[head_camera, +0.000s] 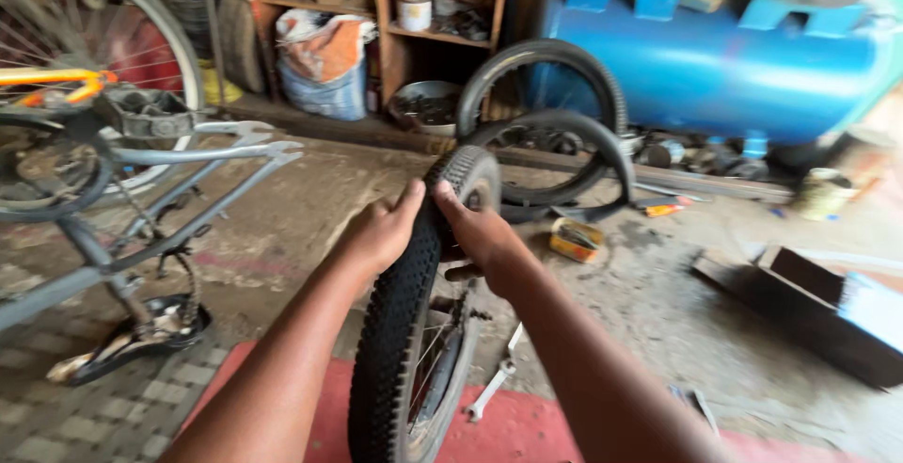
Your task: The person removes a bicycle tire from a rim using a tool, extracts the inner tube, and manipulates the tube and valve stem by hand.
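Both my hands are on the knobby black tyre [404, 312] of a bicycle wheel standing upright in front of me, over a red mat [527, 430]. My left hand [381, 232] is closed over the tread near the top, thumb against the rubber. My right hand [480, 232] grips the opposite side of the same crown, fingers wrapped round the edge. A spanner [489, 383] lies on the floor just beside the wheel. An upturned grey bicycle frame [141, 209] stands to the left. Another tyre [546, 124] leans near a blue tank [715, 58].
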